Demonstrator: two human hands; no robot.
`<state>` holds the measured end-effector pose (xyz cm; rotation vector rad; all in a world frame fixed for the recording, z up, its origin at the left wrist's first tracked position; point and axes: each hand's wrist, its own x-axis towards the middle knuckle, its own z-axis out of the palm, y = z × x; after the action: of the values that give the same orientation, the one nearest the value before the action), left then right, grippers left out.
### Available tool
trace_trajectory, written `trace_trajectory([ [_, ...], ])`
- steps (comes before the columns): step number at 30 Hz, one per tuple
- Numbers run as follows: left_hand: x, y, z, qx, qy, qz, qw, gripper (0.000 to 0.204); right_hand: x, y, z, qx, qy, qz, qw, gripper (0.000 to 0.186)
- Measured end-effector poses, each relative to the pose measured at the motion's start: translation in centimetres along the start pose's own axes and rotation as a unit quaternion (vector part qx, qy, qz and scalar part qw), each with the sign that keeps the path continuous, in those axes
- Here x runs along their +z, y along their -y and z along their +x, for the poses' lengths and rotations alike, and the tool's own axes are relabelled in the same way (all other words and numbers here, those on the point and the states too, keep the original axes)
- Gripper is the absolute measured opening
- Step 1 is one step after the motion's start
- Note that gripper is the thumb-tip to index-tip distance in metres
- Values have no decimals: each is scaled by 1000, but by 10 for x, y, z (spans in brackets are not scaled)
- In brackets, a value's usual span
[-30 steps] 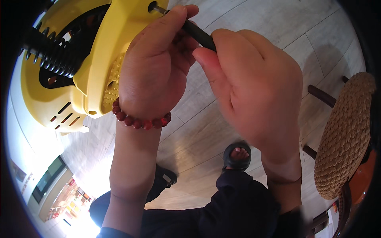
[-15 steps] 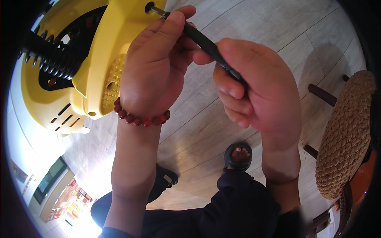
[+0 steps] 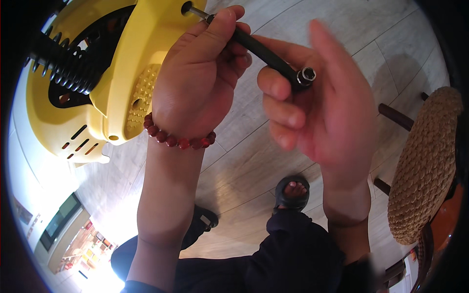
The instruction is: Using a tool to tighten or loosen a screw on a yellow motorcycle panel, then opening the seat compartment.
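Head view: The black driver [image 3: 266,52] spans the gap between both hands and the yellow housing [image 3: 139,56]. Its bare metal shaft [image 3: 198,12] meets the hole [image 3: 185,7] near the housing's right edge, toward the top; the tip is hidden. The left hand [image 3: 195,80] has its thumb and fingers clamped on the handle's front end, a position that presumably steadies the shaft in line with the hole. The right hand [image 3: 327,97] surrounds the rear end, apparently placed for turning: fingers curled, blurred thumb raised clear of the handle. Finger pressure there cannot be determined. The metal socket end [image 3: 307,74] remains exposed.
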<state>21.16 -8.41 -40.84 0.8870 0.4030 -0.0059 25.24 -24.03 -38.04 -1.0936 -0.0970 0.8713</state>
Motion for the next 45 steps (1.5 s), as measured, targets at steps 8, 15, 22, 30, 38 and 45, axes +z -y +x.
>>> trace_trajectory([
  [8, 10, 5, 1, 11, -99, -26, 995, 20, -6, -12, 13, -57, -7, -293, 954, 31],
  [15, -8, -2, 2, -1, 104, -56, 993, 29, 9, -1, 6, -113, -10, 63, 992, 29],
  [22, -11, 3, 4, -6, 29, -72, 997, 28, -3, -1, 14, 109, -15, 63, 992, 27],
  [30, -10, 1, 0, 9, 48, -66, 997, 28, -9, -16, 16, -278, -52, -496, 821, 16],
  [38, 11, 4, -3, -15, -88, -108, 990, 17, -21, -13, 12, 82, 23, 177, 981, 46],
  [45, 13, -1, -3, -18, -71, -110, 991, 16, -18, -31, 18, 131, 160, 493, 845, 53],
])
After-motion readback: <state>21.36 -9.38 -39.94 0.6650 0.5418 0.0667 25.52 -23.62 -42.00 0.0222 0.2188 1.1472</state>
